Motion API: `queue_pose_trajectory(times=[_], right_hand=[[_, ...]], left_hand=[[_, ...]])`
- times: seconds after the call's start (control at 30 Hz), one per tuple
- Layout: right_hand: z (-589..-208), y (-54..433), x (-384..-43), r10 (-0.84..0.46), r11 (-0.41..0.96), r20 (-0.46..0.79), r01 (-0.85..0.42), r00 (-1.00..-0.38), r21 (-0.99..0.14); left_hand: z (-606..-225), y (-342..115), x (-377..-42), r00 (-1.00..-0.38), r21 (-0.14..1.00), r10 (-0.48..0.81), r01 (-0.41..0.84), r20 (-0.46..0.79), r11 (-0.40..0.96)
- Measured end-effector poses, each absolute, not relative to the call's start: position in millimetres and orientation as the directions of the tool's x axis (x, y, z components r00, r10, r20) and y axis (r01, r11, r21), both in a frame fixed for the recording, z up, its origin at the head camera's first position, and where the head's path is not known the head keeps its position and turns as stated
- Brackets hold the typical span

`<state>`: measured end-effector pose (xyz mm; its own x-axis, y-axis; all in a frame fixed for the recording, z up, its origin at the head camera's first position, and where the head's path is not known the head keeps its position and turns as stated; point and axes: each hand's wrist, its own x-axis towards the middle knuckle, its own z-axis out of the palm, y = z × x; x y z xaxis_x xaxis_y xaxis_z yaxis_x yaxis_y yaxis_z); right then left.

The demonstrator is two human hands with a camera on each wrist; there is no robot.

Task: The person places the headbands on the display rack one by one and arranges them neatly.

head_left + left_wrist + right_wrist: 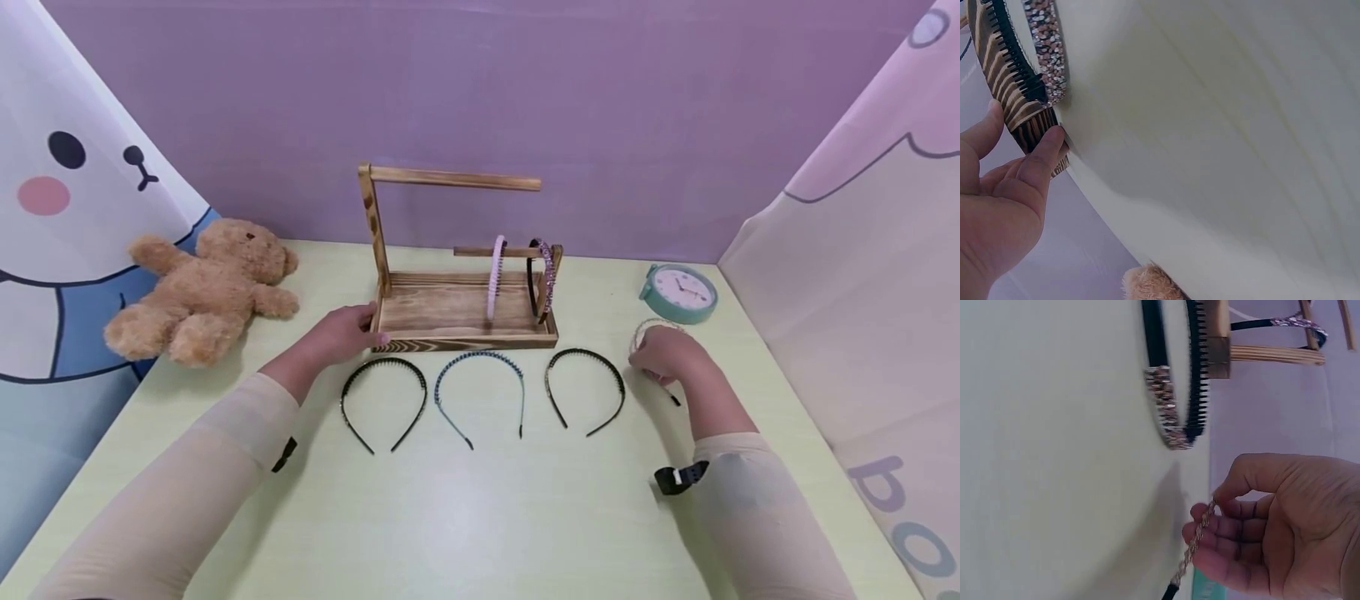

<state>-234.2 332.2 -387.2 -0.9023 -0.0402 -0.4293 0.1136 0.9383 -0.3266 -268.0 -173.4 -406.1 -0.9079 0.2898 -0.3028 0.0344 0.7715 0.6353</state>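
Observation:
My left hand [341,333] grips the left end of a wooden headband rack [438,310], thumb on one side and fingers on the other. On the rack's lower bar hang a pink headband [495,279] and a glittery dark headband [548,275]. At the right, my right hand [666,357] pinches a thin braided headband [1196,542] with a dark tip, between thumb and fingers. Part of that headband is hidden by the hand in the head view. In front of the rack lie a black headband [384,361], a blue headband [480,354] and another dark headband [588,352].
A brown teddy bear [217,292] lies at the left of the pale table [465,525]. Behind my right hand stands a round teal clock [681,293]. The rack's upper bar [457,178] rises near the purple backdrop [480,92].

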Motion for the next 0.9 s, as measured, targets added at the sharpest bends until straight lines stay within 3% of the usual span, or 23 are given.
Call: queue_pose_trajectory(times=[0.17,0.57,0.9], right_hand=[[-377.9,333.5,-233.1,-0.129,0.875,-0.414,0.093,-0.901,-0.475],[-358.7,326.2,-232.0,-0.201,0.835,-0.345,0.023,-0.917,-0.549],[-340.3,316.3,-237.5,-0.131,0.757,-0.202,0.033,-0.971,-0.652]], left_hand=[[-405.3,-173.3,-268.2,-0.910,0.646,0.294,0.039,-0.292,0.763],[-405.9,-173.8,-267.5,-0.910,0.645,0.288,0.031,-0.297,0.763],[-407.9,-175.3,-267.1,-0.912,0.643,0.292,0.041,-0.289,0.765]])
